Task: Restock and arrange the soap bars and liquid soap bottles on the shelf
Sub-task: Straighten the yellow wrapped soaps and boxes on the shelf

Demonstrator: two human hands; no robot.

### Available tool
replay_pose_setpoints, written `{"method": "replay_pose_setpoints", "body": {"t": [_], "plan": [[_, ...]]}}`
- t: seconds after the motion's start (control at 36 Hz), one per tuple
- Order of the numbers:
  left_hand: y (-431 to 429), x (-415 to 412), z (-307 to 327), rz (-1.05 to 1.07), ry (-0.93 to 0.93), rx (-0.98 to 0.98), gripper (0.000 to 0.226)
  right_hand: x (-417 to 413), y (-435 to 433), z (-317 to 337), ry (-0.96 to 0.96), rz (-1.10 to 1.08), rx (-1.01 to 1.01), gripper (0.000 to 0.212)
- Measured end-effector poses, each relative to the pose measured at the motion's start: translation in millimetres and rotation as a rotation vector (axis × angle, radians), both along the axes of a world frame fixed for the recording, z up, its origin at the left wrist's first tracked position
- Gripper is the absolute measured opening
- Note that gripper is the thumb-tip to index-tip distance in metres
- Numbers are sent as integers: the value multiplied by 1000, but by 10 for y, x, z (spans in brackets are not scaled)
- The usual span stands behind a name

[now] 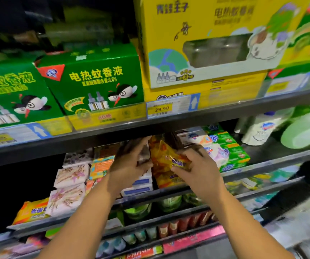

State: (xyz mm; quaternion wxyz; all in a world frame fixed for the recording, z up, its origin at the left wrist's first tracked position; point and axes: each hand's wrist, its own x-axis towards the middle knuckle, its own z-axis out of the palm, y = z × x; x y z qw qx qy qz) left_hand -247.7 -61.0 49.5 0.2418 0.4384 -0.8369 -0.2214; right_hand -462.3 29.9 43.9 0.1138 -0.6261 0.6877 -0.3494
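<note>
Currently, the right hand (197, 171) grasps a yellow plastic-wrapped soap bar (166, 157) with purple lettering, fingers and thumb curled round its near end. The bar is tilted and held above a stack of matching yellow soap packs (166, 181) on the middle shelf (258, 167).

The left hand (130, 163) is just beside it, fingers reaching up along a dark, blurred pack (145, 153). Whether this hand is clenched on the pack or only touching it cannot be determined. White-and-blue soap boxes (141, 185) sit directly below the left hand.

Middle shelf, left of the hands:
- pink floral-wrapped soap bars (71, 175), stacked;
- an orange-and-yellow soap pack (31, 211) at the front edge.

Middle shelf, right of the hands:
- white soap packs with a shield logo (216, 155);
- green soap boxes (233, 149), stacked;
- a white refill pouch (258, 132);
- a pale green bottle (305, 131), blurred.

Upper shelf:
- green cardboard boxes (94, 79) printed with cartoon mosquitoes;
- a large yellow windowed carton (206, 17);
- a price label (161, 109) reading 29.90.
</note>
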Motion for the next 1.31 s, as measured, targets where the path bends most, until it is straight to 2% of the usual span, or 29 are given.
{"method": "replay_pose_setpoints", "body": {"t": [0.08,0.14,0.22,0.33,0.39,0.44,0.47,0.58,0.64,0.69,0.75,0.81,0.89,0.92,0.97,1.03,1.08,1.17,1.31], "plan": [[101,25,83,-150,-8,-78,101,-14,33,23,-313,105,13,35],[204,2,121,-239,13,-130,95,33,55,11,-503,188,4,38],[272,8,122,-247,108,-95,79,113,73,-19,-681,259,16,38],[362,82,190,-145,312,74,59,208,111,50,-798,284,13,26],[425,107,248,-70,427,238,43,206,144,76,-870,278,25,44],[454,129,270,-7,506,317,29,180,165,97,-876,320,38,64],[470,132,290,22,541,351,25,176,174,108,-873,337,42,67],[562,81,333,60,691,506,35,256,154,148,-934,327,58,44],[608,52,323,68,757,497,39,325,150,176,-959,298,39,46],[633,68,306,35,810,489,54,388,150,222,-1029,237,12,48],[633,149,271,-43,803,524,76,436,151,254,-1060,208,0,45],[628,255,244,-121,726,568,86,474,150,284,-1066,196,3,37],[607,371,242,-124,468,454,82,491,102,292,-1186,216,111,20],[597,397,244,-92,407,395,79,492,92,290,-1266,251,166,23],[579,448,230,11,408,365,67,471,77,254,-1365,360,245,35],[574,499,217,56,490,424,50,454,88,242,-1293,444,273,56],[583,534,237,38,589,472,35,459,87,260,-1078,458,274,64],[572,564,281,63,650,484,23,532,24,280,-860,406,213,54],[556,616,286,163,685,535,18,734,-33,314,-722,283,85,31]]}}
